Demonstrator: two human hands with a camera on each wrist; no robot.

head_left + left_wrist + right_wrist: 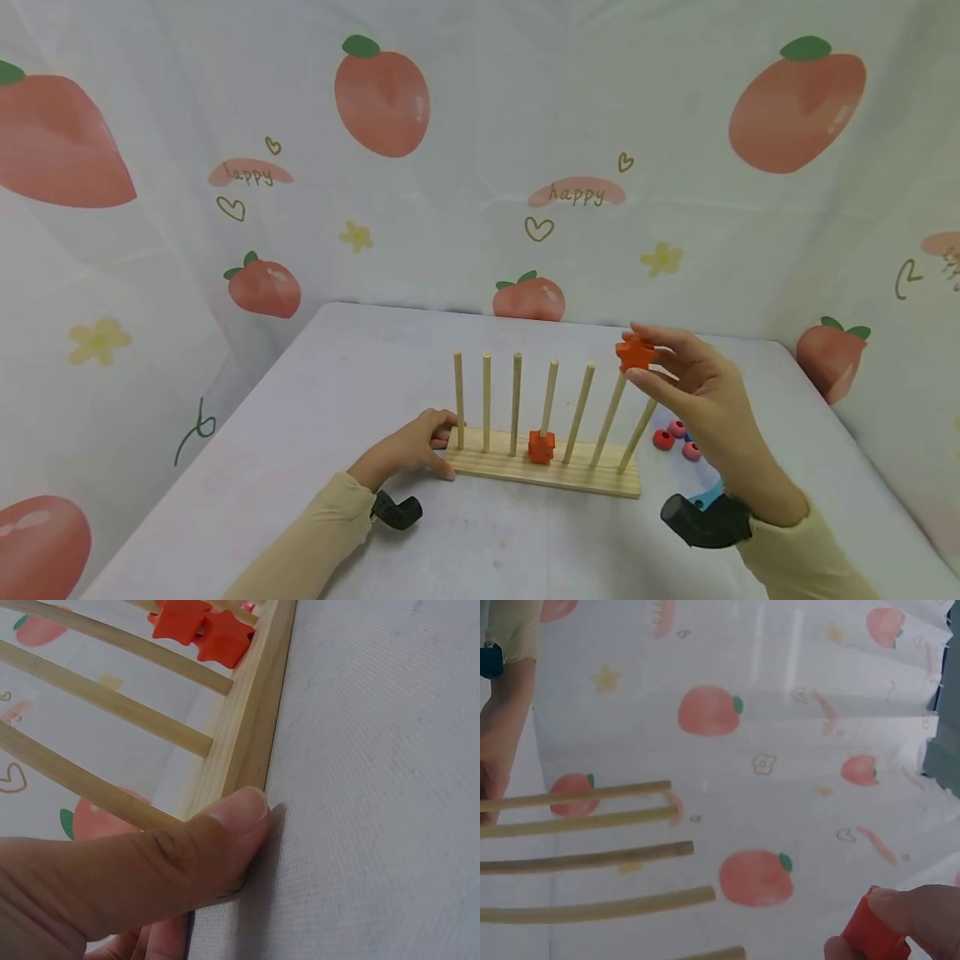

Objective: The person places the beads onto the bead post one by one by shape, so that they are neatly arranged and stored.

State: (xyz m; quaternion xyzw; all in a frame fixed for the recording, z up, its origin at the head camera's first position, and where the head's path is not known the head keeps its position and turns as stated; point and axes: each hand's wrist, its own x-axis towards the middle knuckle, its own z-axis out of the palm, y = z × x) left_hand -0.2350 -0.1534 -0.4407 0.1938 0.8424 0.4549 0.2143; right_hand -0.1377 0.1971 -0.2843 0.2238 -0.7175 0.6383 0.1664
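Note:
A wooden peg board [517,471] with several upright dowels stands on the table. My left hand [408,446] grips its left end; in the left wrist view the thumb [240,814] lies along the board's edge. Orange star-shaped beads [542,447] are stacked at the foot of the middle dowel, and two of them show in the left wrist view. Between thumb and fingers my right hand [697,379] pinches another orange star bead [636,353], raised by the top of the second dowel from the right. That bead [874,930] also shows low in the right wrist view.
Several red and pink round beads [663,439] lie on the table right of the board, partly behind the right forearm. A light blue piece [707,497] lies nearer, beside the right wrist's black camera mount [705,521]. A fruit-printed curtain [465,208] hangs behind the table.

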